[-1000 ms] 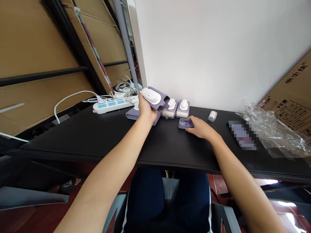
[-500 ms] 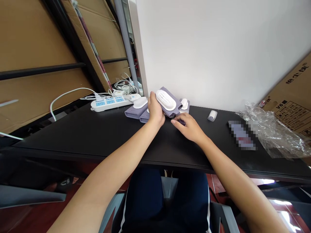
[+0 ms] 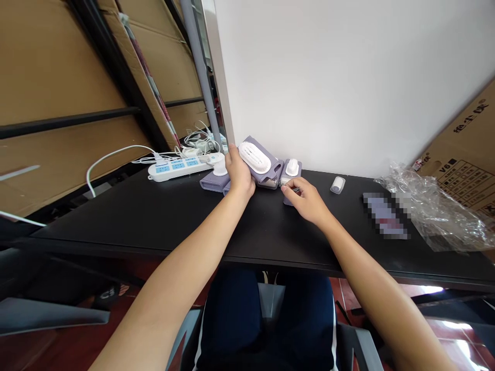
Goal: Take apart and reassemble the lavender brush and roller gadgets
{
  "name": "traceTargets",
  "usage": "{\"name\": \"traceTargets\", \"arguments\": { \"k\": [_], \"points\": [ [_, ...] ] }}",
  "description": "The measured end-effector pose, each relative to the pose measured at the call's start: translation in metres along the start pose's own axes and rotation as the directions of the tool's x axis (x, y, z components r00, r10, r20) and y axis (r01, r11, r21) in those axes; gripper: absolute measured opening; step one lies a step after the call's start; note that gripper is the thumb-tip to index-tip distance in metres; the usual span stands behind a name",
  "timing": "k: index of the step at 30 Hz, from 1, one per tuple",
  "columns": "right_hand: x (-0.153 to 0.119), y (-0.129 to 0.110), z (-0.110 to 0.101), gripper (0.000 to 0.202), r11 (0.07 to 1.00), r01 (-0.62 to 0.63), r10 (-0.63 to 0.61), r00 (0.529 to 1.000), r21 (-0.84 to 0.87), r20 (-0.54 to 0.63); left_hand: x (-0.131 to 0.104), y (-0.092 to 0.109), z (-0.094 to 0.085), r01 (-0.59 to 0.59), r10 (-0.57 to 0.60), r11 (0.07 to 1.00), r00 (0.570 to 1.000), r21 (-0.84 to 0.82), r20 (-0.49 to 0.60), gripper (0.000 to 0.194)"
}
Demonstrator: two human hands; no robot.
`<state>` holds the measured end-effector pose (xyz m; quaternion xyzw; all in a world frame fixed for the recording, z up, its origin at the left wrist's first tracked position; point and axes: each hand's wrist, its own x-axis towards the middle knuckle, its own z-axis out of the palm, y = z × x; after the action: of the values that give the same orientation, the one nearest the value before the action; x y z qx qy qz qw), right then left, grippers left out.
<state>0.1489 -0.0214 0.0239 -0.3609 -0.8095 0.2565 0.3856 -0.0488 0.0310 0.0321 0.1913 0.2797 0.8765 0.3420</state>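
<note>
by the black worktop's far edge, the left hand clasps a tilted purple case; the right hand curls its fingers, hold unclear.

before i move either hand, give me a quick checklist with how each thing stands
1. Left hand grips the purple case: ok
2. White oval piece sits on that case's upper face: ok
3. Right hand has a firm grip on the small purple part: cannot tell, fingers cover most of it
4. Hands well apart: not ok, they are close together
5. Plastic wrap away from both hands: ok
</note>
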Motion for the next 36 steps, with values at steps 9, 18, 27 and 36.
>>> {"name": "traceTargets", "arguments": {
  "k": [9,18,27,36],
  "points": [
    [0.0,0.004,-0.002,0.03,0.996,-0.089,0.091,0.993,0.027,-0.07,-0.008,-0.001,0.002,0.056,-0.058,0.998,0.993,0.016,0.098,0.038],
    [0.009,0.022,-0.01,0.031,0.885,-0.212,0.294,0.945,0.415,-0.145,-0.021,0.004,-0.001,0.222,-0.311,0.937,0.883,0.271,0.352,0.04],
    [0.008,0.015,-0.022,0.039,0.824,-0.275,0.369,0.924,0.496,-0.1,-0.018,0.002,-0.004,0.168,-0.293,0.925,0.887,0.34,0.357,0.04],
    [0.007,0.015,-0.025,0.04,0.859,-0.289,0.344,0.937,0.424,-0.057,-0.007,0.006,-0.004,0.134,-0.19,0.965,0.949,0.225,0.251,0.033]
  ]
}}
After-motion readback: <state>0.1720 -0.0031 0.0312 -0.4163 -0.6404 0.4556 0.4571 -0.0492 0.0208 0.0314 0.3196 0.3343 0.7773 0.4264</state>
